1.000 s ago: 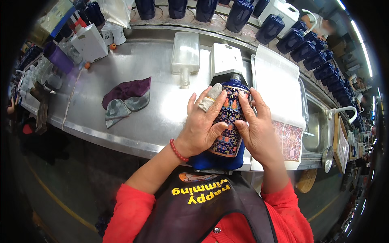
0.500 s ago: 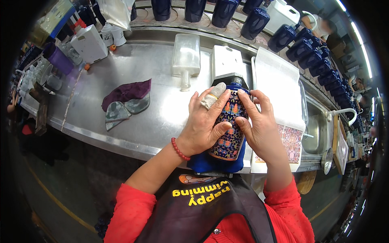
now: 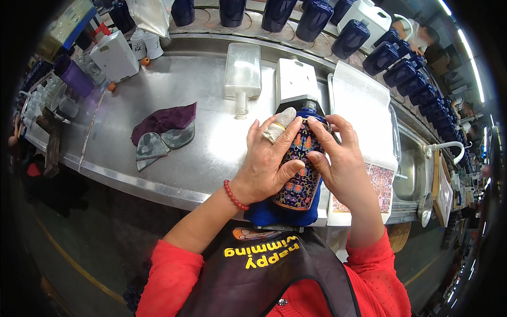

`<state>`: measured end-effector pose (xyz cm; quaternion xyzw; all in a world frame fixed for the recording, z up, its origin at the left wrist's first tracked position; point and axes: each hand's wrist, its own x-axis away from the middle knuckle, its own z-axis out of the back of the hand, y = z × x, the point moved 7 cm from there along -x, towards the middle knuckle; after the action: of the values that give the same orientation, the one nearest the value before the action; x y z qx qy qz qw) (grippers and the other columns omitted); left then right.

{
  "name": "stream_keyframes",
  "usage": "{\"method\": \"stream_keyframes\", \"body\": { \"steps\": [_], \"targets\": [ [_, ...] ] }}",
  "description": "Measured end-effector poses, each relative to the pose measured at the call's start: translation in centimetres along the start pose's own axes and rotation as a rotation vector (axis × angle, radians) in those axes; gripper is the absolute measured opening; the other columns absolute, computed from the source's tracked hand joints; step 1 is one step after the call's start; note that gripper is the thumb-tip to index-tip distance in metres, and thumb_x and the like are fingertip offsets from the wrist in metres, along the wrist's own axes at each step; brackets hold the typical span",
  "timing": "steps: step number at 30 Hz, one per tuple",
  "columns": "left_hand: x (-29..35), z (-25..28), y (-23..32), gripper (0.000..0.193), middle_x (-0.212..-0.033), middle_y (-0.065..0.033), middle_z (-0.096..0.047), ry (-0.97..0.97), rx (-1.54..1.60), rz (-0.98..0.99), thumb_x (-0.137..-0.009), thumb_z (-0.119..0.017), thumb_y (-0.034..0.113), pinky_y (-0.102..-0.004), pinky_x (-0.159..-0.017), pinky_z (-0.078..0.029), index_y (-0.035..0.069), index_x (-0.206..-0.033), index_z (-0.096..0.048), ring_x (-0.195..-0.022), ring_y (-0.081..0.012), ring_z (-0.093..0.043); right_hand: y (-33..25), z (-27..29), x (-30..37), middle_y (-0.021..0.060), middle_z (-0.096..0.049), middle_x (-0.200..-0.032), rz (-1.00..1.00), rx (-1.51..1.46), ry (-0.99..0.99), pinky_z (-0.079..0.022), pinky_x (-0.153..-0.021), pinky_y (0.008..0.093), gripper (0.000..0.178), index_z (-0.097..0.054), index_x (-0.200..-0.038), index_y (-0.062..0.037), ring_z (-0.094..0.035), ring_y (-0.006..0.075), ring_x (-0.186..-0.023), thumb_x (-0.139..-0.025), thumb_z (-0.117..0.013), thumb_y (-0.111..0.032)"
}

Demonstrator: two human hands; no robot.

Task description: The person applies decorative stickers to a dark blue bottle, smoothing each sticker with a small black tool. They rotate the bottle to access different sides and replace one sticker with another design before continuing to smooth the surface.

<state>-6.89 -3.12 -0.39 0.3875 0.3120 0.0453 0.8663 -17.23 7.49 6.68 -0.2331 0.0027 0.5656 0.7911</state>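
A dark blue ceramic bottle (image 3: 300,174) with a colourful patterned sticker lies on a blue cushion (image 3: 274,214) at the near edge of the steel counter (image 3: 174,158). My left hand (image 3: 272,161) presses on its left side, with a taped index finger near the neck. My right hand (image 3: 338,158) presses on the right side of the patterned label, fingertips at the neck. Both hands wrap the bottle.
A purple cloth and grey rags (image 3: 161,129) lie to the left. A clear plastic bottle (image 3: 243,74) lies behind, beside a white block (image 3: 296,79). A tray with white paper and sticker sheets (image 3: 364,127) is on the right. Several dark blue bottles (image 3: 380,47) line the back.
My fingers have shifted slightly on the bottle's label, sliding toward the neck. The bottle stays on the cushion.
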Motion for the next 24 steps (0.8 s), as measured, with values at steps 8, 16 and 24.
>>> {"method": "stream_keyframes", "body": {
  "steps": [8,16,24],
  "targets": [
    [-0.41,0.19,0.35,0.082,-0.152,-0.0236,-0.045,0.064,0.036,-0.021,-0.101,-0.043,0.065,-0.064,-0.117,-0.014,0.004,-0.155,-0.04,-0.141,-0.042,-0.039,0.01,0.04,0.1,0.0206,-0.05,-0.135,0.005,-0.026,0.025,-0.048,-0.097,0.0467,0.056,-0.059,-0.141,-0.0156,-0.054,0.0397,-0.116,-0.088,-0.076,-0.02],
    [-0.51,0.16,0.54,0.079,-0.152,-0.0259,-0.044,0.049,0.002,-0.03,-0.102,-0.042,0.062,-0.0609,-0.119,-0.013,0.002,-0.154,-0.041,-0.141,-0.0407,-0.042,0.12,0.12,0.1,0.0205,-0.05,-0.135,0.005,-0.073,0.033,-0.048,-0.099,0.0464,0.056,-0.059,-0.141,-0.0135,-0.054,0.0396,-0.117,-0.087,-0.076,-0.019],
    [-0.47,-0.03,0.39,0.079,-0.149,-0.0236,-0.048,0.041,-0.01,-0.03,-0.102,-0.042,0.062,-0.0601,-0.119,-0.013,0.002,-0.154,-0.04,-0.137,-0.0379,-0.047,0.0,-0.17,0.2,0.02,-0.049,-0.137,0.006,-0.004,0.02,-0.047,-0.101,0.0457,0.054,-0.058,-0.142,-0.0122,-0.053,0.0388,-0.119,-0.091,-0.073,-0.021]
  ]
}}
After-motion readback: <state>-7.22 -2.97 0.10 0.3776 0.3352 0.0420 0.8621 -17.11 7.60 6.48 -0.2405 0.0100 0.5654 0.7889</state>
